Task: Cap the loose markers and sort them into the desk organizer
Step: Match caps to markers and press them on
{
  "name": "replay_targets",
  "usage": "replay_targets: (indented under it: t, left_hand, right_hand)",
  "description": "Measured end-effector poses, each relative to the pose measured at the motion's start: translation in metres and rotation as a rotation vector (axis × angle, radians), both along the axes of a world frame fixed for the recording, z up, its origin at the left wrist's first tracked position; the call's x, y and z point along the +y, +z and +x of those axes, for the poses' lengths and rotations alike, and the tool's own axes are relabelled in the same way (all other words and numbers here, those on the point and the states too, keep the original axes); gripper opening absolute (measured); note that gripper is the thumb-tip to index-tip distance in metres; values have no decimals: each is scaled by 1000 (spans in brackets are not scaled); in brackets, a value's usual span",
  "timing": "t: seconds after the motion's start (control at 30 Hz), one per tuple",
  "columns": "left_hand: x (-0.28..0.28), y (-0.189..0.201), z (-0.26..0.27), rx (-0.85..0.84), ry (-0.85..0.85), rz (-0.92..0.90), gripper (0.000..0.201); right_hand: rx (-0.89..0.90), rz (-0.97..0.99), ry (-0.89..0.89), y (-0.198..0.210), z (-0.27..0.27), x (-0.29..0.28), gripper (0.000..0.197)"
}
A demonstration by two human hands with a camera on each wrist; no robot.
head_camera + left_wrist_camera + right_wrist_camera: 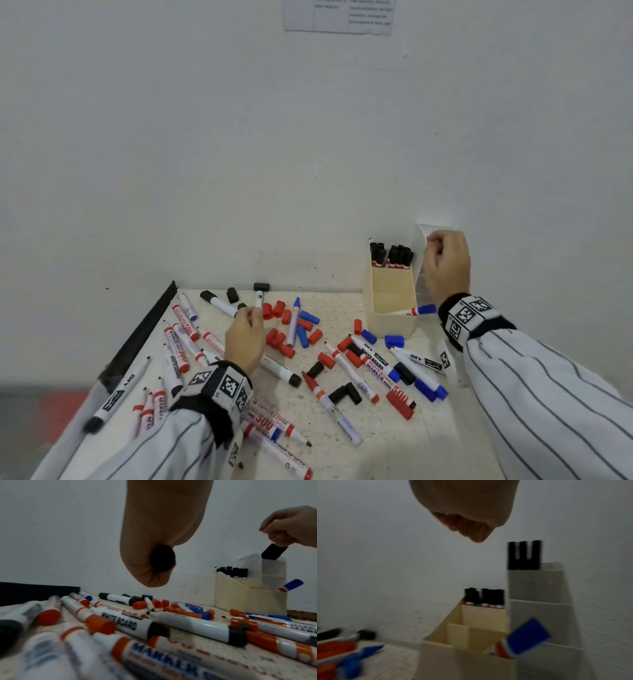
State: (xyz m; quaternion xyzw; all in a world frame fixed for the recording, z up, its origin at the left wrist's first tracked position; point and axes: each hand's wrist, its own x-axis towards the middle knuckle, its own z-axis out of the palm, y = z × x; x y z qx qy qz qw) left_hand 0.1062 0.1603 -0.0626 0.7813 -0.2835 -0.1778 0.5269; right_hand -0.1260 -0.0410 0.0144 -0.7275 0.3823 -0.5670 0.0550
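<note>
My left hand [245,339] grips an uncapped black marker [259,298] over the pile, its black butt end [162,559] showing in the fist. My right hand [445,263] hovers at the top of the clear organizer [267,566], fingers [471,527] curled with nothing between them, just above the black caps [524,555] standing in it. The beige organizer [390,301] in front holds black-capped markers [392,255] at its back. A blue-capped marker [423,310] leans in its front cell.
Several loose markers [346,373] and red [279,342], blue [394,341] and black caps [233,294] cover the speckled table [411,445]. A black strip [147,329] edges its left side. The white wall stands right behind both organizers.
</note>
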Motion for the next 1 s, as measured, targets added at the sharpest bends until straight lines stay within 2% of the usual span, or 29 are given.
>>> replay_targets:
  t: [0.07, 0.17, 0.23, 0.27, 0.37, 0.43, 0.53, 0.63, 0.73, 0.83, 1.0]
  left_hand:
    - [10, 1, 9, -32, 7, 53, 31]
    - [24, 3, 17, -33, 5, 115, 33]
    - [31, 3, 22, -24, 6, 146, 35]
    - [35, 3, 24, -12, 2, 164, 36]
    - [46, 3, 28, 23, -61, 183, 36]
    - [52, 1, 29, 15, -101, 195, 37]
    - [60, 2, 29, -39, -150, 215, 40]
    - [67, 3, 29, 26, -210, 210, 40]
    - [69, 2, 31, -1, -232, 214, 34]
    - [67, 2, 26, -26, -272, 199, 29]
    - [62, 7, 12, -65, -331, 190, 30]
  right_hand:
    - [161, 118, 232, -3, 20, 16, 10]
    - [603, 450, 489, -12, 46, 36, 11]
    - [917, 681, 594, -24, 59, 48, 13]
    - [1043, 737, 614, -32, 65, 53, 18]
    - [1295, 664, 603, -59, 81, 68, 29]
    - [1379, 580, 597, -75, 88, 79, 33]
    - [1357, 474, 576, -88, 94, 89, 28]
    - [1264, 488, 557, -88, 97, 94, 24]
    - [999, 563, 569, -77, 100, 94, 23]
    - [781, 520, 601, -63, 101, 96, 24]
    - [718, 467, 689, -46, 102, 106, 27]
